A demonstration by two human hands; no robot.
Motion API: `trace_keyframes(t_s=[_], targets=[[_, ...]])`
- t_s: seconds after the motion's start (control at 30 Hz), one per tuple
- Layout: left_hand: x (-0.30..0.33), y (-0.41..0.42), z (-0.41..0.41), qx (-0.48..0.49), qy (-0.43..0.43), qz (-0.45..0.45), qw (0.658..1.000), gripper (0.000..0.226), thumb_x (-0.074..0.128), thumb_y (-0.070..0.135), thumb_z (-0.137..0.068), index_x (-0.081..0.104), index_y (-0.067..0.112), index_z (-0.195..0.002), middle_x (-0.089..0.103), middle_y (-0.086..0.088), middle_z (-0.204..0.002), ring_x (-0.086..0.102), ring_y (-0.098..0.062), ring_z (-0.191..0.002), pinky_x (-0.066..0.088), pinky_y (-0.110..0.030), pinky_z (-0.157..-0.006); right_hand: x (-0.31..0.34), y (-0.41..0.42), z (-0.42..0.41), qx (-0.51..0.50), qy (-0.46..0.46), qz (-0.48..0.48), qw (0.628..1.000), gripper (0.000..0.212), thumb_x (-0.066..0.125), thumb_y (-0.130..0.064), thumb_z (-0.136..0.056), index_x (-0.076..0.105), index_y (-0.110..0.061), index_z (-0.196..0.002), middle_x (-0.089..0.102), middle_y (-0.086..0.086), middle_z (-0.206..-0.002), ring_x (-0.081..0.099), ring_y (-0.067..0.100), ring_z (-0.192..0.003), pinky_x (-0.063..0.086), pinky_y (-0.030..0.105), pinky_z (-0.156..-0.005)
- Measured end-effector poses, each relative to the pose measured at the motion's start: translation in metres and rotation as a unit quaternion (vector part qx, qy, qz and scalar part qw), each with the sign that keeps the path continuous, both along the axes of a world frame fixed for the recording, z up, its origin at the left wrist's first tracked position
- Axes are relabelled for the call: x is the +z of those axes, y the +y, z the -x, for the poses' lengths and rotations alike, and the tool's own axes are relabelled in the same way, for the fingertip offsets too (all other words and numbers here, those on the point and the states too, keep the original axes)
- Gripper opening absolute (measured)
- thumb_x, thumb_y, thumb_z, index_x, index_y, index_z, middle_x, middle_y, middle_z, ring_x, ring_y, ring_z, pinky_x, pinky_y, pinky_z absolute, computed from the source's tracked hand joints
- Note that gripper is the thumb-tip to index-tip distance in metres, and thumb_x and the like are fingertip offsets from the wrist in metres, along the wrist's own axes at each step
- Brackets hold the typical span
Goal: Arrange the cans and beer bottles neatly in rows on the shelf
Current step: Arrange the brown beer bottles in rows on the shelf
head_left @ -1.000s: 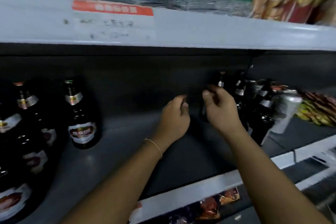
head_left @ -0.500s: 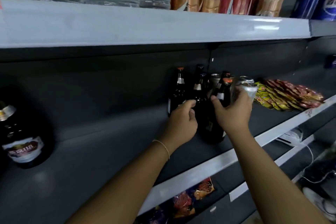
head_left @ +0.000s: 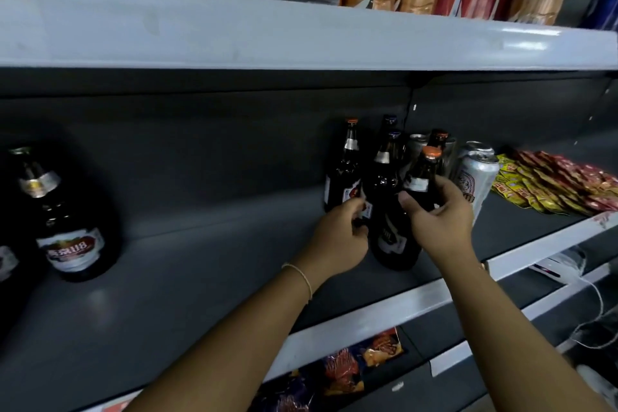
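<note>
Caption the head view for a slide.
Right hand grips an orange-capped bottle; left hand holds a neighbouring dark bottle.

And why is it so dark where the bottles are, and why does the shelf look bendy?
Head view: the upper shelf shades the bottles beneath it; the wide lens curves its straight edge; light glares at that edge's right end; the top-left goods are blurry.

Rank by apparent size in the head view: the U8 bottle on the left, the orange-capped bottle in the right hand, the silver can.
1. U8 bottle, though it is nearer the camera.
2. Orange-capped bottle in the right hand and silver can look alike; the hand hides part of each.
</note>
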State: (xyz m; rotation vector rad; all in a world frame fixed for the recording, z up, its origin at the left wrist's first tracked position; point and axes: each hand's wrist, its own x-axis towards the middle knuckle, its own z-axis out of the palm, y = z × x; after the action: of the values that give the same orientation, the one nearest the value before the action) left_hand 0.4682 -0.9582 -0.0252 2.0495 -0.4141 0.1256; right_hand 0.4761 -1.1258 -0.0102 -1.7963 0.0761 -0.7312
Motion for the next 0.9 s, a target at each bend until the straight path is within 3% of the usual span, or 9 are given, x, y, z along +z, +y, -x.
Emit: trace_keyframes(t_s=[0.07,0.13,0.2,0.33,0.53,0.6,0.7,0.83,0.9], targets=[[0.001,0.011,0.004,-0.013,0.011,0.003,1.000,0.058,0.064,0.014,-0.087,0.043,0.017,-0.141,0.051,0.003,-0.137,0.046,-0.007,-0.126,0.038,-0.024,-0.106,0.000,0.007,0.004,0.063,-0.007,-0.034,0.997,0.034,0.074,-0.009,-0.085,0.063,-0.010,-0.118,0.073,-0.002,-0.092,0.069,0.008,-0.082,0.056,0.021,-0.076],[0.003,0.024,0.011,-0.029,0.032,-0.002,0.999,0.069,0.073,0.019,-0.081,0.041,0.018,-0.142,0.048,0.014,-0.130,0.042,0.001,-0.120,0.036,-0.019,-0.103,0.001,0.017,0.006,0.120,-0.010,-0.062,0.991,0.031,0.069,-0.002,-0.087,0.064,-0.010,-0.117,0.074,-0.001,-0.098,0.070,0.011,-0.093,0.057,0.032,-0.085],[0.001,0.042,0.016,-0.043,0.055,-0.005,0.998,0.077,0.081,0.025,-0.074,0.044,0.022,-0.140,0.048,0.018,-0.134,0.045,0.002,-0.123,0.037,-0.023,-0.108,0.003,0.033,0.008,0.165,-0.016,-0.074,0.983,0.032,0.066,0.004,-0.088,0.064,-0.008,-0.118,0.074,-0.003,-0.097,0.069,0.012,-0.093,0.055,0.033,-0.086],[-0.001,0.083,0.032,-0.056,0.107,0.011,0.993,0.066,0.086,0.021,-0.067,0.056,0.029,-0.125,0.064,0.013,-0.122,0.059,-0.002,-0.112,0.048,-0.026,-0.099,0.013,0.078,0.015,0.251,-0.019,-0.079,0.965,0.032,0.060,0.008,-0.090,0.062,-0.005,-0.120,0.072,-0.003,-0.096,0.066,0.010,-0.094,0.052,0.026,-0.082],[-0.010,0.155,0.060,0.056,0.104,0.064,0.991,0.075,0.089,0.043,-0.049,0.058,0.032,-0.116,0.069,0.013,-0.112,0.065,-0.003,-0.104,0.053,-0.034,-0.094,0.023,0.158,0.033,0.372,-0.016,-0.084,0.924,0.031,0.057,0.008,-0.092,0.061,-0.006,-0.120,0.072,-0.003,-0.093,0.066,0.013,-0.093,0.054,0.026,-0.081],[-0.012,0.177,0.071,0.093,0.103,0.075,0.988,0.073,0.090,0.040,-0.050,0.058,0.031,-0.115,0.069,0.014,-0.109,0.065,-0.002,-0.102,0.054,-0.029,-0.092,0.025,0.184,0.040,0.403,-0.014,-0.076,0.912,0.028,0.060,0.000,-0.089,0.061,-0.003,-0.117,0.072,0.002,-0.095,0.066,0.016,-0.093,0.054,0.029,-0.080],[-0.014,0.208,0.091,0.159,0.075,0.097,0.980,0.061,0.092,0.023,-0.057,0.059,0.028,-0.107,0.069,0.016,-0.100,0.063,0.009,-0.091,0.051,-0.010,-0.080,0.027,0.222,0.049,0.437,-0.002,-0.080,0.896,0.033,0.062,-0.010,-0.083,0.062,-0.005,-0.116,0.071,0.012,-0.102,0.067,0.022,-0.096,0.056,0.033,-0.084],[-0.021,0.240,0.112,0.242,0.040,0.104,0.964,0.062,0.092,0.025,-0.054,0.061,0.029,-0.108,0.070,0.016,-0.101,0.065,0.002,-0.094,0.054,-0.023,-0.088,0.027,0.267,0.058,0.451,0.021,-0.029,0.892,0.033,0.059,-0.001,-0.094,0.056,-0.008,-0.126,0.070,0.003,-0.109,0.066,0.012,-0.103,0.053,0.031,-0.087],[-0.023,0.253,0.121,0.277,0.032,0.114,0.954,0.063,0.091,0.026,-0.056,0.060,0.027,-0.111,0.069,0.017,-0.102,0.063,0.004,-0.093,0.053,-0.016,-0.086,0.025,0.288,0.062,0.445,0.031,0.011,0.895,0.045,0.063,-0.010,-0.093,0.050,-0.015,-0.136,0.066,0.000,-0.120,0.064,0.011,-0.111,0.054,0.034,-0.093]])
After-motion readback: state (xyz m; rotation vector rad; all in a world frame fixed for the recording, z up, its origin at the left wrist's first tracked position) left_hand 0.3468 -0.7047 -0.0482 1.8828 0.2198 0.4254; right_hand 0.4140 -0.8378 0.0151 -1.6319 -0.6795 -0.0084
